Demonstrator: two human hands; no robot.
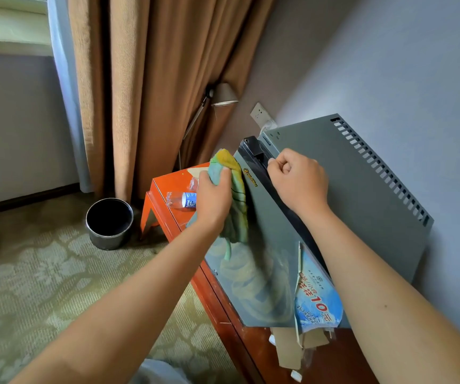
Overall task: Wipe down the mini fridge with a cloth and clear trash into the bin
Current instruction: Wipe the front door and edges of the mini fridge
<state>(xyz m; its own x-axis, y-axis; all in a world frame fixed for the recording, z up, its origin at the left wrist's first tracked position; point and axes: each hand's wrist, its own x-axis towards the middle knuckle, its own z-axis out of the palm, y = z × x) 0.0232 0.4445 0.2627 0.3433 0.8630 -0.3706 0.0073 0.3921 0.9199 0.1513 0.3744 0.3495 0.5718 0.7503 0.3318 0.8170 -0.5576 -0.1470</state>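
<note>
Left fingers round cloth

Head camera looks down, close over fridge.

Grey mini fridge on orange cabinet, yellow-green cloth against door.

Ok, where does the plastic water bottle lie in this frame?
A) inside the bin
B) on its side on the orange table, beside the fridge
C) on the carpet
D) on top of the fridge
B: the bottle lies on its side on the orange table, behind the left hand; the bin stands apart on the carpet.
</note>
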